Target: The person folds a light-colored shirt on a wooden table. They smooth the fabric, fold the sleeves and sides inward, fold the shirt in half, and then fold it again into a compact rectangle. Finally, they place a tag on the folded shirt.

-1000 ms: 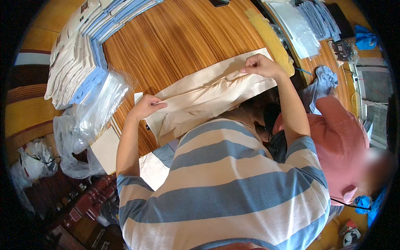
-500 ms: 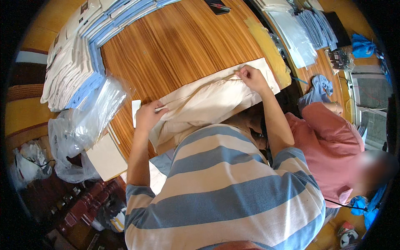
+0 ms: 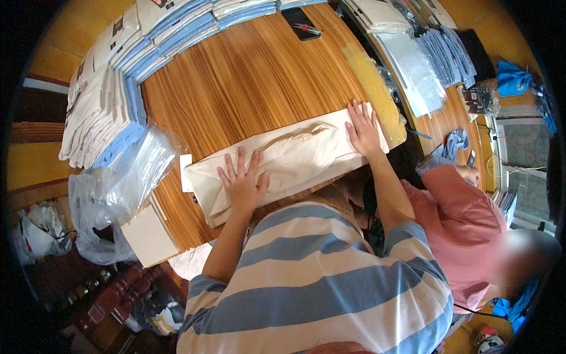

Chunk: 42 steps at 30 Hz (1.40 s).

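A cream garment [image 3: 300,156], folded into a long strip, lies across the near part of the wooden table [image 3: 236,76]. A raised crease runs along its middle. My left hand [image 3: 242,183] rests flat on its left part with the fingers spread. My right hand [image 3: 364,133] lies palm down on the right end, fingers stretched toward the far edge. Neither hand grips anything. Just beyond the garment's left end is a small white card [image 3: 186,172].
Stacks of folded cream and light-blue garments [image 3: 97,118] line the table's left and far edges. Clear plastic bags [image 3: 127,183] hang at the left. A black phone-like slab [image 3: 292,19] with pens lies far off. A co-worker in a pink shirt [image 3: 448,218] sits at the right.
Both hands have let go of the cloth's far edge and now lie flat on it. The cloth has gone from a loose, bunched fold to a flatter, narrower strip.
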Motion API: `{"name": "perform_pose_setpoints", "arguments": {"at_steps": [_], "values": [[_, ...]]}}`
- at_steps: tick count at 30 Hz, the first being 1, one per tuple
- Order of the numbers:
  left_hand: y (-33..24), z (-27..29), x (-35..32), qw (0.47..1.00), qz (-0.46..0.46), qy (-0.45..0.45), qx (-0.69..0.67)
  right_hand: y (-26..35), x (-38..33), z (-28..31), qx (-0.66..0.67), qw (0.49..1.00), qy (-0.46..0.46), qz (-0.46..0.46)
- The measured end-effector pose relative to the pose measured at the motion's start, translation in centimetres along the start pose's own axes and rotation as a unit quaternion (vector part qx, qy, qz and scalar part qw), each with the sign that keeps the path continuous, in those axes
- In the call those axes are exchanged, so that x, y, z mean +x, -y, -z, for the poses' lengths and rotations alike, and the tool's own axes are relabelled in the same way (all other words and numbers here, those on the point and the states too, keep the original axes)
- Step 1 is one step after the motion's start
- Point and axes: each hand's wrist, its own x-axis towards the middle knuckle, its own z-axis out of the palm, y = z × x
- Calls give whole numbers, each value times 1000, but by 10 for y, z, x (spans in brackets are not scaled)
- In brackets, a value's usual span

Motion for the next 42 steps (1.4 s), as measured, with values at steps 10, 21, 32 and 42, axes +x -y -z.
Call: {"name": "perform_pose_setpoints", "arguments": {"at_steps": [10,21,32,42], "values": [[64,-9,187,974,-217,23,60,-15,-33,-23,-98,980,14,-171],[2,11,185,971,-106,-201,76,77,-112,5,34,999,19,-9],[-137,-43,-8,933,-356,-50,11,56,-107,34,59,979,130,144],[-125,-2,-24,708,21,271,-651,31,-127,26,222,971,-27,85]]}}
